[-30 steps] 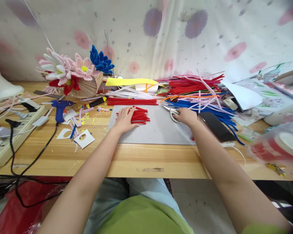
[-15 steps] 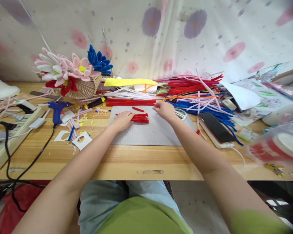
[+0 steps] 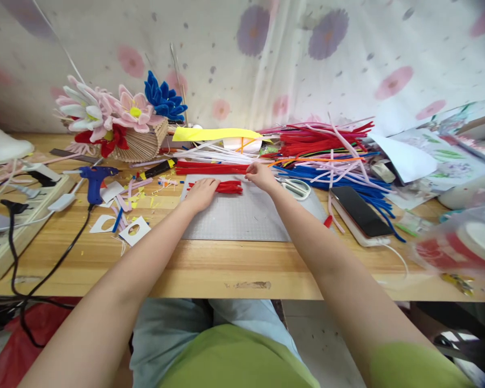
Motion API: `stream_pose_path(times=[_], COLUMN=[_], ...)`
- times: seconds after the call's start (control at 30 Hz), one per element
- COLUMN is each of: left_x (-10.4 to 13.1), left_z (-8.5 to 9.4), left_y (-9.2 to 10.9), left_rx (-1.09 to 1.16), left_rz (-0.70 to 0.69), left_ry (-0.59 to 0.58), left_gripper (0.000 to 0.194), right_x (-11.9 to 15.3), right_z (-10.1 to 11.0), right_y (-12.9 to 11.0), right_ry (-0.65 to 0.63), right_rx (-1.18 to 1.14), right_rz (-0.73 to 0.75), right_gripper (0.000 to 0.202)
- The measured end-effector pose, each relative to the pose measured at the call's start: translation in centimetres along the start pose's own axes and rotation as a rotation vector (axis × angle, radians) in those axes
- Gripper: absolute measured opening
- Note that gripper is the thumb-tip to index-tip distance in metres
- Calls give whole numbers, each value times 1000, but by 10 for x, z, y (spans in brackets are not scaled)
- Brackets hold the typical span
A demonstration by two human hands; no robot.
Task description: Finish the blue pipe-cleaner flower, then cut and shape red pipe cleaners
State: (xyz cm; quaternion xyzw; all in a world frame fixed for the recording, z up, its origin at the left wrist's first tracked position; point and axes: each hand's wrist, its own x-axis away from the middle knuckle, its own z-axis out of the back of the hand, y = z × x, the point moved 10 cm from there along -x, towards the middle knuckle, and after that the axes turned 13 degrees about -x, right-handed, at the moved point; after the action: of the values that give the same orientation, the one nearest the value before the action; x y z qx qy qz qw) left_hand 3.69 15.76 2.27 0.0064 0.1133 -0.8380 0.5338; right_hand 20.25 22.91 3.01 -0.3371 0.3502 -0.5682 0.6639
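Observation:
Short cut pieces of red pipe cleaner (image 3: 229, 187) lie bunched on the grey cutting mat (image 3: 234, 221). My left hand (image 3: 202, 195) is closed over the left part of this bunch, covering it. Along the mat's far edge runs a row of longer red pipe cleaners (image 3: 214, 168). At their right end is my right hand (image 3: 261, 177), thumb and fingertips pinched together; whatever may be between them is too small to make out. Scissors with pale handles (image 3: 297, 188) lie on the mat just right of that hand, their blades partly hidden by it.
Blue pipe cleaners (image 3: 359, 189) and red ones heap at the back right, near a phone (image 3: 361, 211). A blue glue gun (image 3: 96, 183), paper scraps and a power strip (image 3: 32, 226) occupy the left. Fuzzy flowers (image 3: 105, 116) stand behind; a bagged cup (image 3: 464, 242) is at right.
My right hand has moved slightly left, uncovering more of the scissors. The left hand and the short bunch shifted a little up and left; the separate red piece above it now lies against the bunch.

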Motion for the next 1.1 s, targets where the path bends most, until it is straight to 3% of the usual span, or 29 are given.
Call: stream_pose_path(times=[0.1,0.2,0.4,0.5,0.6,0.8,0.97,1.1], left_x=[-19,-36,-40,-26,-3,18,11,11], left_z=[-4,-5,1,17,28,18,9,7], left_y=[-7,-11,-11,-9,-14,-38,-44,-46], left_rx=[-27,-54,-19,38,94,129,125,176], left_rz=[37,86,144,130,183,374,387,381], left_ry=[-4,-2,27,141,247,286,268,293], left_gripper=[46,48,49,54,49,33,18,20], right_x=[15,34,63,69,67,60,58,57], right_z=[8,9,15,12,17,34,37,37], right_y=[15,21,20,14,12,27,37,34], right_ry=[-36,-110,-120,-107,2,198,224,223], right_rx=[-342,-485,-138,-18,7,-59,-100,-65], right_rz=[-10,20,140,232,281,211,142,158], right_gripper=[13,15,12,13,16,13,11,11])
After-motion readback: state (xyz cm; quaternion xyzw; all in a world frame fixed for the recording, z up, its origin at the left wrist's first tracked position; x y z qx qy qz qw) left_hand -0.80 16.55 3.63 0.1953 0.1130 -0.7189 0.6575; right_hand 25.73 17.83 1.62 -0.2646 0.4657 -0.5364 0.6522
